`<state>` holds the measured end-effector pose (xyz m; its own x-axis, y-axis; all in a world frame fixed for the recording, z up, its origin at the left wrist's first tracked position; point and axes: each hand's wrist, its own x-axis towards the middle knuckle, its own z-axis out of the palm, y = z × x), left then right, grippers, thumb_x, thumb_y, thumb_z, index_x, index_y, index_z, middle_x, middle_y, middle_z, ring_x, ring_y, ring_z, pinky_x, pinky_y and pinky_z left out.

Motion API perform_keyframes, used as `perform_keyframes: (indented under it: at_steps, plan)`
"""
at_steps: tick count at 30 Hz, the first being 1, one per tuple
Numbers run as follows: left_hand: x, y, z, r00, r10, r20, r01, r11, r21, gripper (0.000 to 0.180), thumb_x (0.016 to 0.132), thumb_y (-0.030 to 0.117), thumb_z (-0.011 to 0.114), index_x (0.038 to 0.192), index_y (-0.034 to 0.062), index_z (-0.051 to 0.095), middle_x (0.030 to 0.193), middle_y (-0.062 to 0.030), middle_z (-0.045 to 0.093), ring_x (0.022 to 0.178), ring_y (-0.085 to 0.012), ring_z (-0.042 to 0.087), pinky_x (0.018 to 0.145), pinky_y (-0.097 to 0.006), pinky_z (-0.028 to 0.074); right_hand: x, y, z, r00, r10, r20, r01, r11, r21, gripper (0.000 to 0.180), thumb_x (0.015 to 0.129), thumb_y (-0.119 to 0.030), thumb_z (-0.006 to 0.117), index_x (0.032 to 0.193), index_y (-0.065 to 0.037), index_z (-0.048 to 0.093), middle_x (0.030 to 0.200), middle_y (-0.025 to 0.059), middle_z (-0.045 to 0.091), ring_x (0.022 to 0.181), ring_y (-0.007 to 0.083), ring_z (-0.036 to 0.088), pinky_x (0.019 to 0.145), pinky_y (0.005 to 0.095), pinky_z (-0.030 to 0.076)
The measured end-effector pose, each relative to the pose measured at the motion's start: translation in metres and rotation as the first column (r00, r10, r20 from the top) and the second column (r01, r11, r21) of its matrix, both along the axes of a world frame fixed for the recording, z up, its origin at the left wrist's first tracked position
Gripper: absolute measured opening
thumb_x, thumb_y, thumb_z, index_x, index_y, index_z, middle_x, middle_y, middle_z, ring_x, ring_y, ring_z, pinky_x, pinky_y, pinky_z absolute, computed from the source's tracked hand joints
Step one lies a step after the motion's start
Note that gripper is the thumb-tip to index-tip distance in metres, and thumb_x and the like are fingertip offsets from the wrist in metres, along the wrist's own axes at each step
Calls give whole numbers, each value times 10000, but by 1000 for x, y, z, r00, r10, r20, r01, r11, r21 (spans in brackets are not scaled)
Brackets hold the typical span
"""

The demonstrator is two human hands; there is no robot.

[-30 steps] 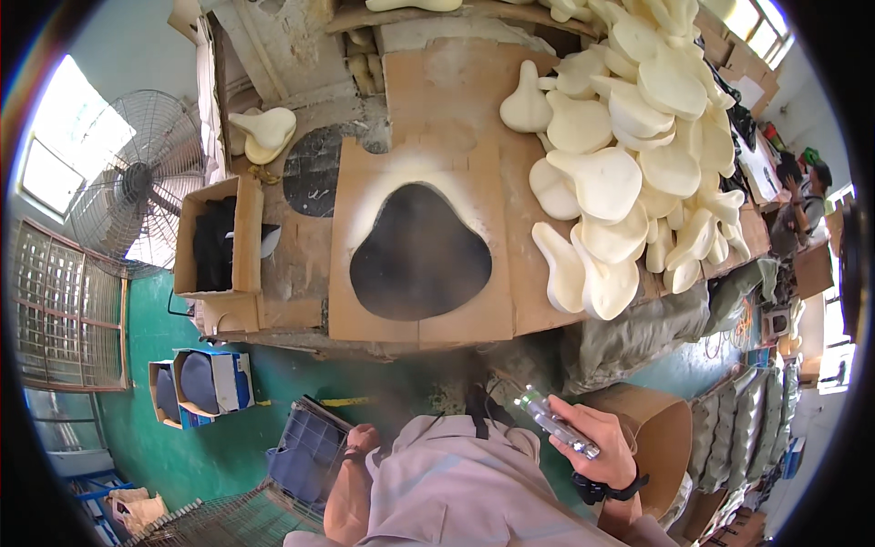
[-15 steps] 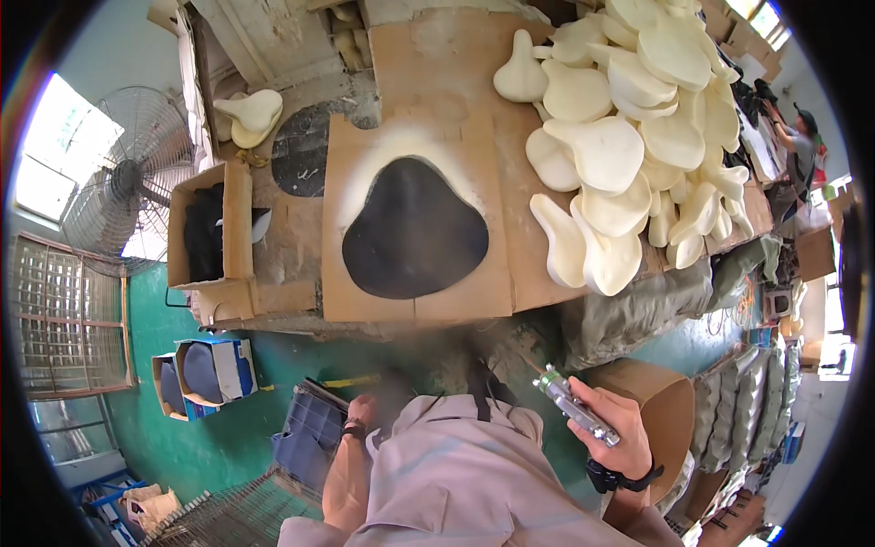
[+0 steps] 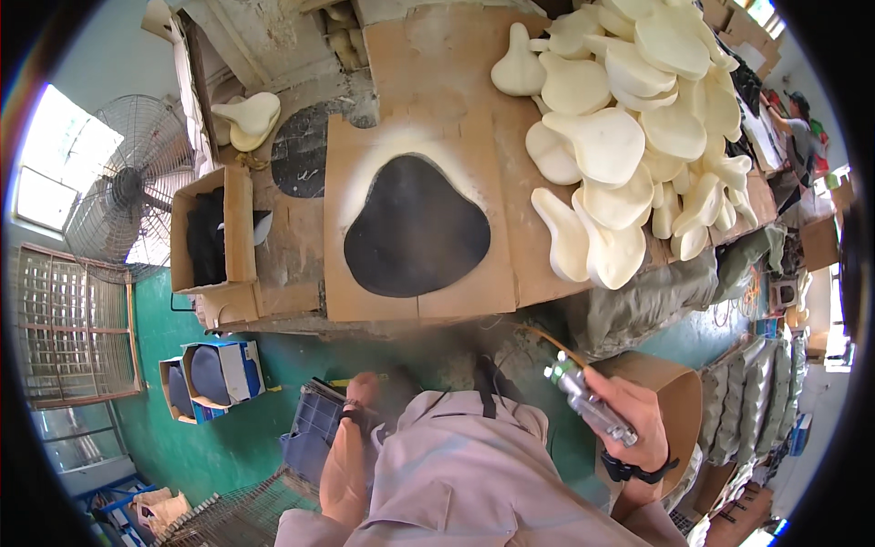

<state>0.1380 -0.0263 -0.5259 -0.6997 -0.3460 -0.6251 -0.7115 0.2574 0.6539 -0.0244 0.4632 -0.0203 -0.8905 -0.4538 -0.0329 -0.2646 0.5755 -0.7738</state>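
My right hand point(image 3: 631, 417) is wrapped round a small metal spray gun point(image 3: 585, 401) with a green fitting at its front and a thin orange hose by it. It is held out to the right of my body, below the table edge. My left hand point(image 3: 363, 390) hangs low beside a dark blue plastic crate point(image 3: 310, 424); its fingers are hazy and I cannot make out their pose. On the table, a black saddle-shaped piece point(image 3: 417, 228) lies flat on a cardboard sheet point(image 3: 483, 296), with pale overspray round its narrow end.
A heap of cream foam saddle pads point(image 3: 606, 146) covers the table's right side. An open carton point(image 3: 241, 228) with black pieces stands at left, near a large fan point(image 3: 128, 187). Boxes with dark pads point(image 3: 223, 374) sit on the green floor. Another person point(image 3: 797, 137) works far right.
My right hand has shifted slightly right with the spray gun, and more of the orange hose shows. My left hand has risen a little. The black piece lies as before.
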Motion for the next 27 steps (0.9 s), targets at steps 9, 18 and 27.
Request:
perform_keyframes:
  at_steps: [9, 18, 27]
  plan:
    - [-147, 22, 83, 936, 21, -351, -47, 997, -65, 235, 955, 132, 636, 1166, 31, 660, 906, -88, 726, 792, -142, 682, 660, -277, 542, -6, 8, -5, 986, -111, -124, 112, 994, -7, 637, 701, 7, 662, 1336, 9, 601, 854, 152, 653, 708, 304, 653, 661, 325, 522]
    - [-265, 57, 112, 963, 53, -266, -187, 839, -511, 334, 822, 232, 773, 1119, 120, 669, 891, -102, 717, 880, -292, 692, 819, -419, 543, 7, 0, -21, 998, 36, 61, -32, 998, -61, 777, 595, -27, 616, 1369, 9, 566, 892, 181, 656, 762, 363, 645, 722, 367, 539]
    - [-281, 59, 130, 998, -57, -29, 23, 743, -669, 388, 774, 260, 817, 1108, 169, 641, 1053, -109, 657, 1010, -323, 653, 856, -433, 533, 12, 15, -28, 991, -124, 42, 125, 992, -32, 734, 618, -33, 642, 1348, 8, 581, 870, 179, 644, 718, 359, 631, 663, 360, 519]
